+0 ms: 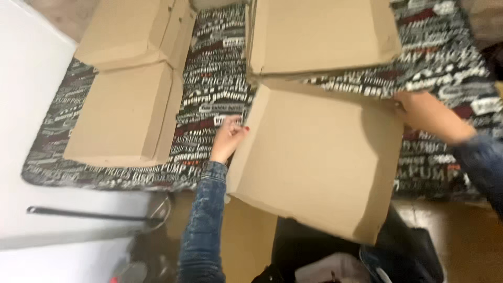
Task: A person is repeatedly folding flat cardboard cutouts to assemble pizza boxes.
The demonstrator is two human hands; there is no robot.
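Denim sleeves rise from the bottom edge toward a flat brown cardboard box, held between both hands above a surface covered in black cloth printed with white and red lettering. The fingers of the left hand are curled against the box's left edge, red nails showing at the corner, with the thumb side pressed to the cardboard. The right hand grips the box's upper right corner; its fingertips are hidden behind the cardboard, so how far they close cannot be told.

That box is tilted, its broad face turned up toward the camera. Its long axis runs roughly from the upper left, near the left hand, down to the lower right, where a corner hangs past the cloth's near edge over a dark bag.

Beyond it, touching its top edge, lies a second folded box. Well apart on the left, two more folded boxes lie on the cloth, one behind the other. A white surface borders the cloth on the left.
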